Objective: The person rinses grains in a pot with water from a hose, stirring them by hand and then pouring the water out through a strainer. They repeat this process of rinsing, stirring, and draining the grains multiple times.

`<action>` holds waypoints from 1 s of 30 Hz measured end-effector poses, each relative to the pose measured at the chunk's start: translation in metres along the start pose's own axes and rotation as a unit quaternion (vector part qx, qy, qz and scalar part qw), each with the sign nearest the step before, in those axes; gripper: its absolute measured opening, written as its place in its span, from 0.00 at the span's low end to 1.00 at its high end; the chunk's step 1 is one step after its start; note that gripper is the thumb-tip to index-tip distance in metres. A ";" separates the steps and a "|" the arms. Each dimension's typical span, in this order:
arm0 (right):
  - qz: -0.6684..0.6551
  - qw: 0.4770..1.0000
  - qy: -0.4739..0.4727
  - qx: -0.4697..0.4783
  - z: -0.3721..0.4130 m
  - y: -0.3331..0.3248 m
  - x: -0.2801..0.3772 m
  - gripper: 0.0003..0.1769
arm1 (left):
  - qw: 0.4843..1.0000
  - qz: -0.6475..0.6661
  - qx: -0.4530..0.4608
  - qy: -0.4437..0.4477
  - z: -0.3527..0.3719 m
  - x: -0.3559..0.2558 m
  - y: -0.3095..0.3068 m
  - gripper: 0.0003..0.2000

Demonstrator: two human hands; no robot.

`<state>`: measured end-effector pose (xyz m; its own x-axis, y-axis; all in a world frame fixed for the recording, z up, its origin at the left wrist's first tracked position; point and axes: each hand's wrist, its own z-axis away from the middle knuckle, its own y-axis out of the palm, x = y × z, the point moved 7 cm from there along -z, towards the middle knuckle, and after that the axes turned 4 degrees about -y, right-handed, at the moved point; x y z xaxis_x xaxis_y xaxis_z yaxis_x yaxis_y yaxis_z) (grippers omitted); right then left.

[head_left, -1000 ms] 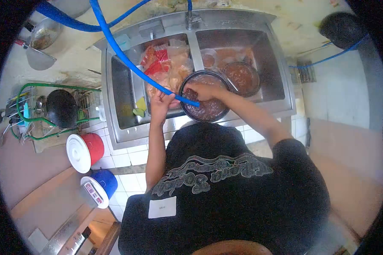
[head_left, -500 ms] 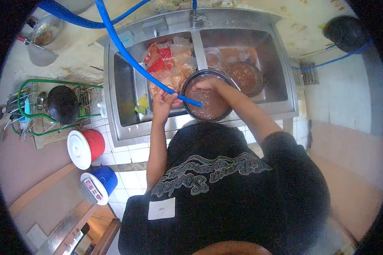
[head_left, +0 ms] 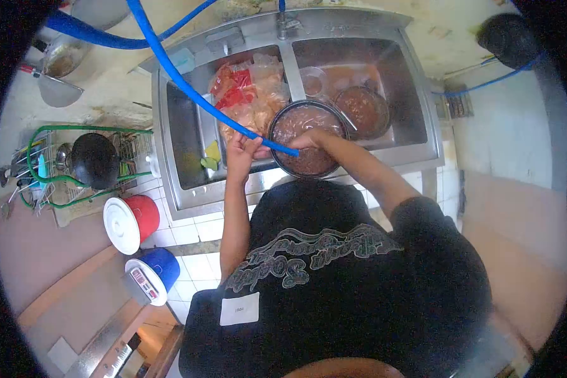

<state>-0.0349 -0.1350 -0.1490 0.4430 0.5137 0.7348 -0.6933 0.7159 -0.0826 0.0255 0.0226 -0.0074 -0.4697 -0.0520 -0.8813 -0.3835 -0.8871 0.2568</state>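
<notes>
The blue hose runs down from the upper left, and my left hand grips it near its end, at the left side of a round dark-rimmed pot. The hose's open end hangs over the pot, which holds cloudy brownish liquid with bits in it. My right hand reaches into the pot from the right, its fingers partly lost in the liquid. Plastic bags with orange-brown and red contents fill much of the left basin beside the pot.
In the right basin stand a bowl of brownish contents and a small clear container. A yellow-green sponge lies in the left basin. A dish rack with a dark wok, a red bucket and a blue bucket are left.
My right hand has shifted from the upper part of the pot toward its middle, nearer the hose end. My left hand still holds the hose in much the same place.
</notes>
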 end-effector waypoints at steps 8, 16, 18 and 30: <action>0.204 0.977 0.003 -0.066 0.018 -0.020 0.016 0.28 | 1.000 -0.020 0.003 0.000 0.000 -0.002 0.001 0.12; 0.392 0.910 -0.010 -0.137 0.088 -0.051 0.072 0.19 | 1.000 -0.024 0.006 0.004 -0.004 0.004 -0.002 0.13; 0.421 0.898 -0.014 -0.125 0.099 -0.051 0.078 0.17 | 1.000 -0.021 0.005 0.004 -0.004 0.005 -0.002 0.13; 0.117 0.986 0.054 -0.110 0.051 -0.054 -0.003 0.25 | 1.000 -0.010 0.003 0.007 -0.003 0.005 0.001 0.13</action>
<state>-0.0281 -0.1990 -0.1120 0.3513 0.7155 0.6038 -0.6489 0.6510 -0.3939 0.0254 0.0200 -0.0128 -0.4503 -0.0416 -0.8919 -0.3968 -0.8855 0.2417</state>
